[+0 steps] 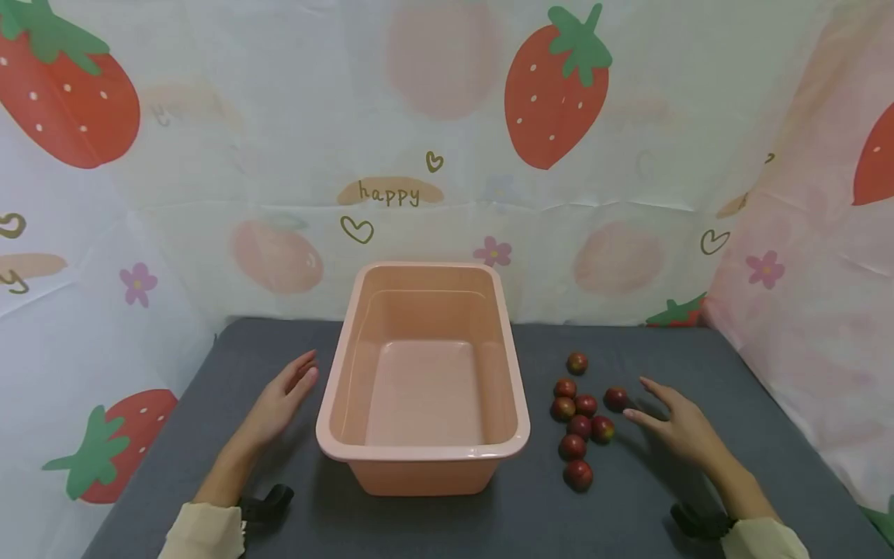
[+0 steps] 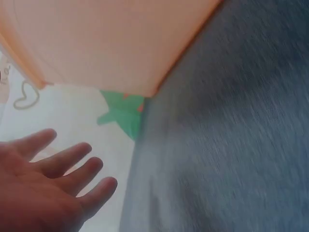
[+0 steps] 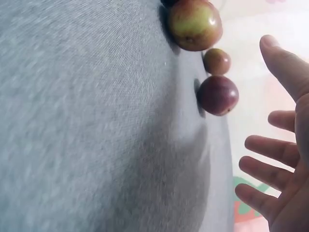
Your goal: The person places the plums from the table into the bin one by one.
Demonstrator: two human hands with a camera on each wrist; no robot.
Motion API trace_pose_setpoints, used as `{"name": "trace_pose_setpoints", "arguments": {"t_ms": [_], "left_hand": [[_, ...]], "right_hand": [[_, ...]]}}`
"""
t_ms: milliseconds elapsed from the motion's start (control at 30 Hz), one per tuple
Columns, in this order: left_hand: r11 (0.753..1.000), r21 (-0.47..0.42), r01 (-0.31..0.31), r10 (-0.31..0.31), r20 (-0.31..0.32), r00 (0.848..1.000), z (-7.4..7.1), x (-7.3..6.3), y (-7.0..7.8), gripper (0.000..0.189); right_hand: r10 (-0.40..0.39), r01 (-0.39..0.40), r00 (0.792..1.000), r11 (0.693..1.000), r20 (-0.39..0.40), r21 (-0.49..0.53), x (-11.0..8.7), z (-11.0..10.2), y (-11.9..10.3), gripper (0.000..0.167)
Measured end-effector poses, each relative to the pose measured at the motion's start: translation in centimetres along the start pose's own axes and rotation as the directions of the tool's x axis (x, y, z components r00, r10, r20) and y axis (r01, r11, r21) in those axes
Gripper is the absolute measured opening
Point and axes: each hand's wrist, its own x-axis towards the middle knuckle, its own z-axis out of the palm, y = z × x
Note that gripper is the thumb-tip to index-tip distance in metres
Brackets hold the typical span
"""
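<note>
A pink plastic basin (image 1: 422,454) stands in the middle of the dark grey table, with nothing inside it. Several dark red plums (image 1: 579,426) lie loosely grouped to the right of it, some touching. My right hand (image 1: 680,427) hovers just right of the plums, fingers spread, thumb nearest to a single plum (image 1: 616,399); it holds nothing. In the right wrist view a purplish plum (image 3: 218,95) and a yellow-green and red one (image 3: 195,24) lie beyond the thumb. On the basin's left side, my left hand (image 1: 278,404) is raised with fingers extended, apart from the basin and without anything in it.
A grey cloth (image 1: 419,528) covers the table. Behind and at both sides hangs a white curtain (image 1: 293,155) printed with strawberries, flowers and hearts. Black straps (image 1: 268,505) sit at both wrists, below cream sleeves.
</note>
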Motion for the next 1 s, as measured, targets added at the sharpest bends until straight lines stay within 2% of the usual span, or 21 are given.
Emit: {"name": "trace_pose_setpoints", "arguments": {"t_ms": [167, 333, 667, 1000], "left_hand": [[0.989, -0.133, -0.064, 0.067, 0.020, 0.998, 0.5, 0.3, 0.8, 0.063], [0.965, -0.237, -0.116, 0.123, 0.013, 0.992, 1.1, 0.2, 2.1, 0.059], [0.937, -0.331, -0.110, 0.098, -0.054, 0.994, 1.7, 0.1, 4.6, 0.059], [0.921, -0.364, -0.138, 0.125, -0.060, 0.990, 2.1, 0.1, 5.3, 0.057]], "right_hand": [[-0.058, 0.060, 0.997, 0.997, -0.049, 0.052, 0.5, 0.5, 0.0, 0.072], [-0.068, 0.074, 0.995, 0.993, -0.069, 0.087, 0.8, 0.9, 0.0, 0.067], [-0.083, 0.087, 0.995, 0.993, -0.049, 0.083, 1.6, 1.1, 0.1, 0.063], [-0.111, 0.115, 0.992, 0.992, -0.061, 0.060, 2.4, 1.5, 0.1, 0.055]]}}
